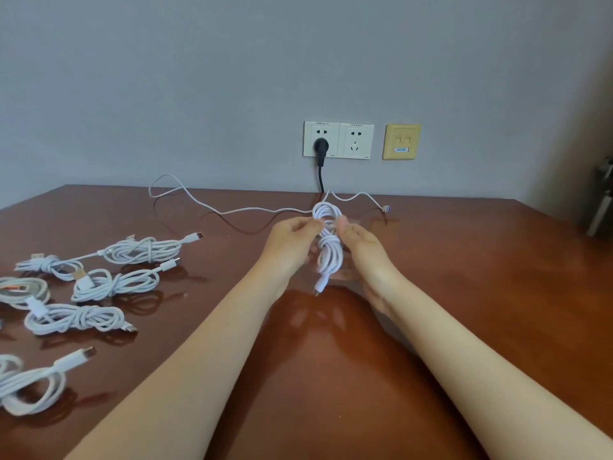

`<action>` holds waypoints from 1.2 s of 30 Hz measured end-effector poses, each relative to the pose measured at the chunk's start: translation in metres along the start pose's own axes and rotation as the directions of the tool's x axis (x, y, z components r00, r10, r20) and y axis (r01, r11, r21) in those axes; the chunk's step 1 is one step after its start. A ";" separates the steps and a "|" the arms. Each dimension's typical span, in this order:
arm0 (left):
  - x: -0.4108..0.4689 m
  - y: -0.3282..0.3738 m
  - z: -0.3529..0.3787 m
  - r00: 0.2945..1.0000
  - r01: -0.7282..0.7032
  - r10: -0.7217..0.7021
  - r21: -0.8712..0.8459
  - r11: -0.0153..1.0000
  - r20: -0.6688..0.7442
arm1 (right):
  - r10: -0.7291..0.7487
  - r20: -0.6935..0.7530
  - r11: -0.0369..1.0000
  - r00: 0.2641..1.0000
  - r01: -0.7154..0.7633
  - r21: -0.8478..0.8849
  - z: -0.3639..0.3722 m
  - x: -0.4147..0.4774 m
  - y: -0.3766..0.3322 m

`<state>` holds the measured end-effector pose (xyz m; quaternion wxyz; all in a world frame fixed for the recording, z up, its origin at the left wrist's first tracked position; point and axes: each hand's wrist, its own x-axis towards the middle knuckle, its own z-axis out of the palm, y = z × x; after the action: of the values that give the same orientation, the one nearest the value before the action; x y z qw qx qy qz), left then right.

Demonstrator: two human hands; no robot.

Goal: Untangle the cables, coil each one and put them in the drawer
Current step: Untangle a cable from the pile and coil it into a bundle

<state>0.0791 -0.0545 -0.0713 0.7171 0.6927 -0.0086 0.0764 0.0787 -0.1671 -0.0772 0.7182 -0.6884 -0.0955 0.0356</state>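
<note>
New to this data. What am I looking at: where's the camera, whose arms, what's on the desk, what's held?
There is no machine here. One camera is worn on a person's head and looks down at their own bare arms. The left hand and right hand both pinch a half-wound white cable, held upright over the brown table, with one connector hanging down. A loose white length trails across the table toward the wall. On the left lie several coiled cables. On the wall are sockets, one with a black plug in it. No drawer is in view.
</note>
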 end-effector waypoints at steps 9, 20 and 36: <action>0.001 0.007 -0.011 0.987 0.128 -0.141 -0.164 0.978 -0.073 | 0.018 -0.002 0.999 1.000 -0.018 -0.041 0.000 0.000 0.004; 0.001 0.016 -0.050 0.974 -0.105 -0.050 0.636 0.765 0.222 | -0.341 0.001 0.788 0.940 0.286 -0.545 -0.001 -0.001 0.019; 0.004 0.020 -0.083 0.978 -0.209 0.084 0.879 0.428 0.192 | -0.421 0.298 0.565 0.857 0.505 -0.653 0.028 0.016 0.028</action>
<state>0.0734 0.0291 -0.0546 0.2317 0.9661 -0.0697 0.0904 0.0916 -0.1356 -0.1028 0.3726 -0.8579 -0.3175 -0.1561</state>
